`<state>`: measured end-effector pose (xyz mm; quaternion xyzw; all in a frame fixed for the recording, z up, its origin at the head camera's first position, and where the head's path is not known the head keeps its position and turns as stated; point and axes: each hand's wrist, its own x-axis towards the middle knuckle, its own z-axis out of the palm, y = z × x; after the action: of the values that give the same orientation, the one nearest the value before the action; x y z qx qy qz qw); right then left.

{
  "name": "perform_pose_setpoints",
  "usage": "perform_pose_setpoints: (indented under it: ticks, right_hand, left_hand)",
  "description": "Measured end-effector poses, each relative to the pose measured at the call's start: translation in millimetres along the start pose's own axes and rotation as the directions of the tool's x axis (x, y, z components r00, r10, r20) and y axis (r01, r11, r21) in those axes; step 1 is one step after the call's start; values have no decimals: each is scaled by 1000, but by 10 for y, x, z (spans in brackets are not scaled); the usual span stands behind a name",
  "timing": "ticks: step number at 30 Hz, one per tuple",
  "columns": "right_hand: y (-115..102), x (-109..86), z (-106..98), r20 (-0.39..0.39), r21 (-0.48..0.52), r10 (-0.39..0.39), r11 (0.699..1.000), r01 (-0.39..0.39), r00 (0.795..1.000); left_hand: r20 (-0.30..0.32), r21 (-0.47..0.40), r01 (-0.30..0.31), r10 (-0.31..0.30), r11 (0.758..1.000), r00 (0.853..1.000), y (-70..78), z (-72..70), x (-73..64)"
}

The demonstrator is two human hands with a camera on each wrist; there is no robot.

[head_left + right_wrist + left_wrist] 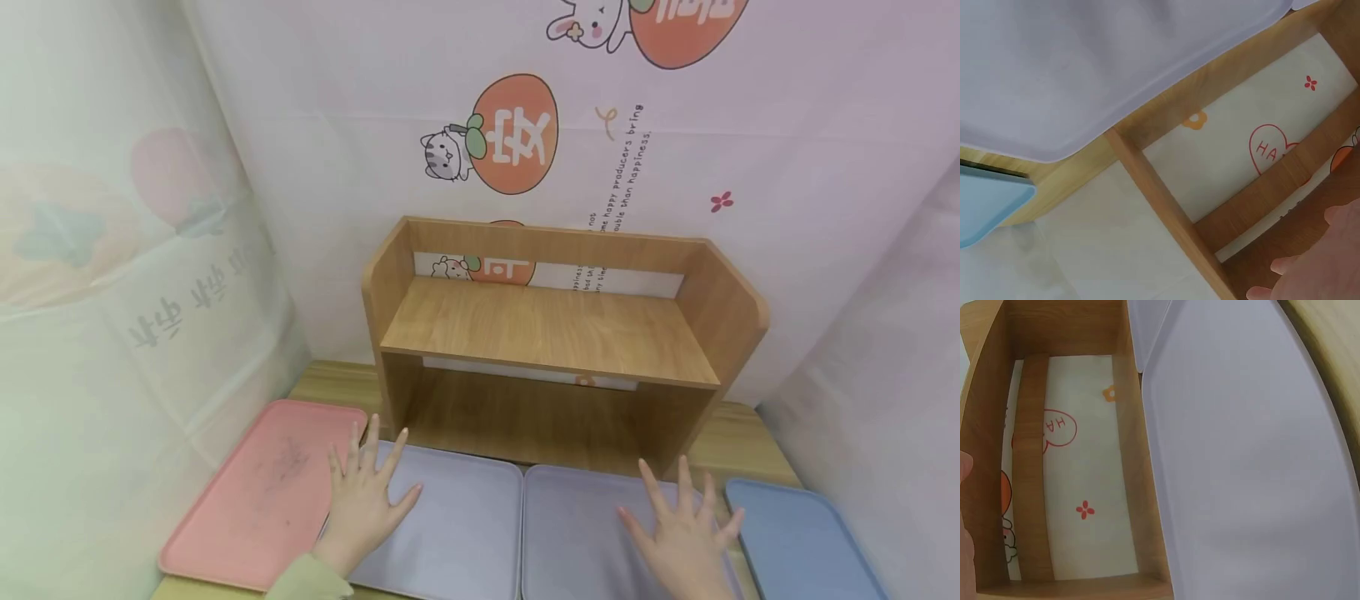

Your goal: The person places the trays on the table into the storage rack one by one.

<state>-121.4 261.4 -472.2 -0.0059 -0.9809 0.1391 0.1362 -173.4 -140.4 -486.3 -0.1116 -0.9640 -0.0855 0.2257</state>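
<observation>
My left hand [362, 504] hovers with fingers spread over the left lavender tray [457, 517], close to its border with the pink tray [240, 508]. Over the right lavender tray [585, 533] is my right hand [684, 537], fingers also spread and holding nothing. Beyond both hands stands a two-level wooden shelf [555, 325], with nothing on its upper board or in its lower space. In the left wrist view a bit of the left hand [966, 519] shows at the edge. Fingertips of the right hand [1322, 262] appear at lower right in the right wrist view.
A blue tray [802, 533] lies at the right end of the wooden table [750, 433]. Printed cloth [337, 167] with cartoon animals and lettering hangs behind the shelf, and pale cloth [150, 400] encloses the left side.
</observation>
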Motion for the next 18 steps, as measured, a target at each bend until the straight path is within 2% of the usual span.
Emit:
perform_pose_setpoints:
  ticks: [6,11,14,18]
  right_hand:
    - [96,-23,21,14,-34,32,999,-31,999]
    - [238,-82,61,7,-72,76,995,-75,997]
    - [343,-124,108,5,-70,84,994,-84,996]
    - [494,-171,207,-19,-65,89,994,-90,996]
  left_hand:
    - [-22,5,13,-13,1000,1000,-81,-8,0]
    - [-37,-55,15,-17,998,999,-166,-43,47]
    - [-76,-101,-8,0,995,997,-212,-103,111]
    - [-135,-119,-43,27,992,990,-268,-190,212]
